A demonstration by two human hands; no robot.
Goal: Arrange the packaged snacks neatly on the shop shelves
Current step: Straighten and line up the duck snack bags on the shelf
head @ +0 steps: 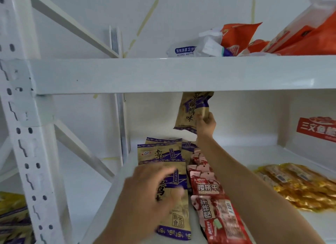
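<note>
My right hand [206,122] pinches a tan and purple snack packet [190,110] by its lower right edge, holding it up just under the upper shelf beam [163,74]. My left hand [149,194], blurred, lies with spread fingers over another tan and purple packet [177,218] lying flat on the middle shelf [272,154]. Behind it lie two more tan packets [160,152]. A row of red cherry snack packets [214,198] runs alongside them, partly under my right forearm.
Gold-wrapped snack packs [298,185] lie on the right of the middle shelf, and a red-labelled white box [316,129] stands at far right. The upper shelf holds a wet-wipes pack [183,50] and orange bags [240,36]. A perforated white upright [23,134] stands left.
</note>
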